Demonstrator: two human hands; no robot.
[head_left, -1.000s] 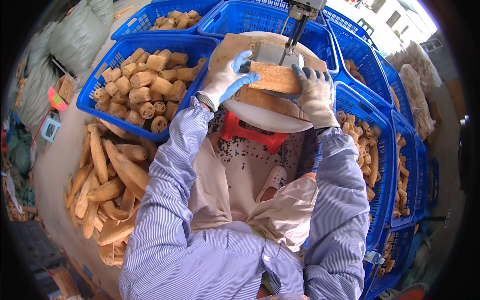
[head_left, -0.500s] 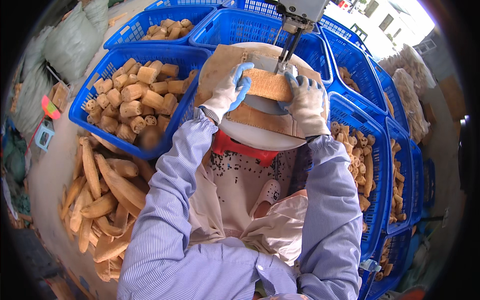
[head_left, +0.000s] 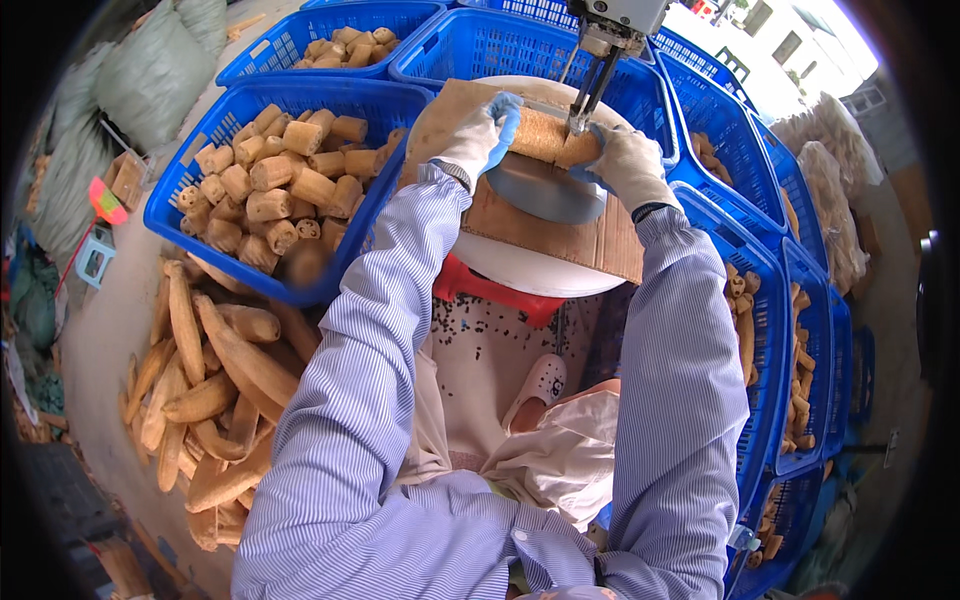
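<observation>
A tan dried loofah piece [head_left: 535,134] lies across the round white worktable [head_left: 490,262], against the lower end of a machine's thin upright metal part [head_left: 597,88]. My left hand [head_left: 482,140], in a white and blue work glove, grips its left end. Gloved likewise, my right hand [head_left: 632,168] closes on the right end, close beside that metal part. A seam or cut shows across the loofah near the right hand; whether it goes right through I cannot tell. Nearer me are a grey oval plate [head_left: 545,190] and a cardboard sheet [head_left: 530,235].
At the left stands a blue basket [head_left: 165,215] of short loofah pieces [head_left: 270,205]. Whole loofahs [head_left: 235,360] are piled on the floor below it. More blue baskets [head_left: 735,255] with loofah pieces line the right side. Under the table is a red stool [head_left: 495,290].
Both hands have pushed the loofah piece away from me, against the machine's metal part. A seam now shows near its right end. More of the oval plate is uncovered.
</observation>
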